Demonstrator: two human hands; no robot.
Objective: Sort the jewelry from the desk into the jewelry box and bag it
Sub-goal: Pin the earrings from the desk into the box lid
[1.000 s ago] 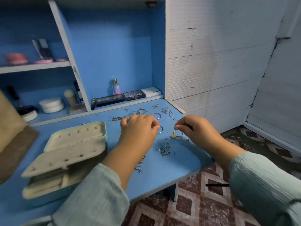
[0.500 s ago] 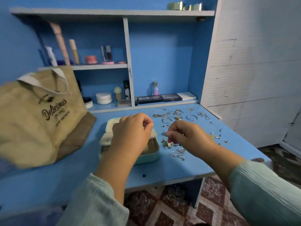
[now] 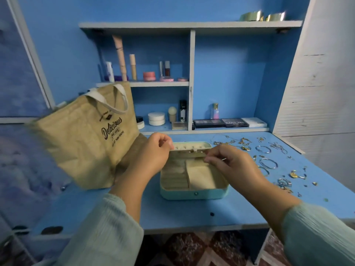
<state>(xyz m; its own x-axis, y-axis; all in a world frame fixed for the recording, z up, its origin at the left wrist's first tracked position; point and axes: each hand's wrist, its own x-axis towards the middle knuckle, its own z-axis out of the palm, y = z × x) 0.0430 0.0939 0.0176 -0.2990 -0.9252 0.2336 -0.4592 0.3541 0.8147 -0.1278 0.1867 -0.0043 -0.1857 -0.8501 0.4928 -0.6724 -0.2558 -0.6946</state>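
Note:
An open mint-green jewelry box (image 3: 194,193) with cream compartments sits mid-desk, its lid raised at the back. My left hand (image 3: 153,152) hovers at the box's back left corner, fingers curled with fingertips pinched together; what it holds is too small to tell. My right hand (image 3: 230,162) is over the box's right side and pinches a thin metal jewelry piece (image 3: 223,159) near the lid's holder strip. Loose gold and silver jewelry (image 3: 267,163) lies scattered on the desk to the right. A tan paper bag (image 3: 86,135) printed "Delicious" stands left of the box.
The blue desk (image 3: 192,215) has a hutch behind with cosmetics: eyeshadow palettes (image 3: 221,122), jars (image 3: 156,119) and tubes on the shelves. A white wall panel (image 3: 322,83) borders the desk's right side. The desk's front edge drops to a patterned tile floor.
The view swung left, bringing the bag and box to the centre. Both hands moved from the scattered jewelry to the open box, the right one carrying a small piece.

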